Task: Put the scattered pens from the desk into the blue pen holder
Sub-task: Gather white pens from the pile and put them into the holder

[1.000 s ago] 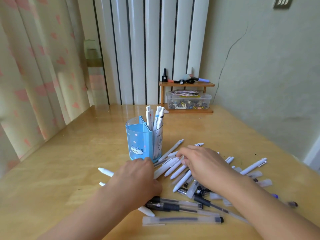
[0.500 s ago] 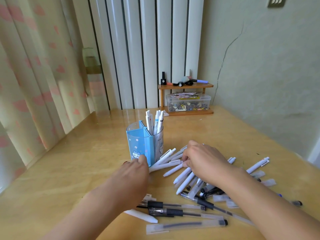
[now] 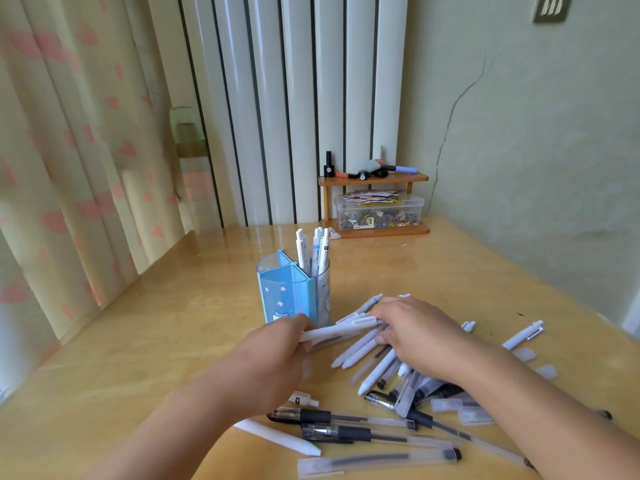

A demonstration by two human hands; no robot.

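- Because the white pens lie fanned out just right of the blue pen holder (image 3: 292, 296), I have both hands working that cluster rather than the far strays.
- My left hand (image 3: 277, 355) is curled round the near ends of a small bundle of white pens (image 3: 332, 336), thumb over the top, so several can go in at once; the bundle points right and lies close to level, just in front of the holder's base.
- My right hand (image 3: 412, 329) rests on the other end of the same bundle and on the pens beneath it. Its fingers bend down over them, seemingly raking them together, but I cannot tell whether they pinch anything or only press.
- The holder stands upright on the surface (image 3: 173, 341), left of the pile and within easy reach; a few white pens (image 3: 313, 252) already stand in its clear rear compartment, while the blue front section looks unfilled.
- Most of the job remains, by my reckoning: loose white pens (image 3: 370, 355) under the right hand, black gel pens (image 3: 346, 427) along the near edge, another white pen (image 3: 524, 336) well off to the right.
- The bundle must tip upright before it clears the rim; a loose grasp could let one slide out.
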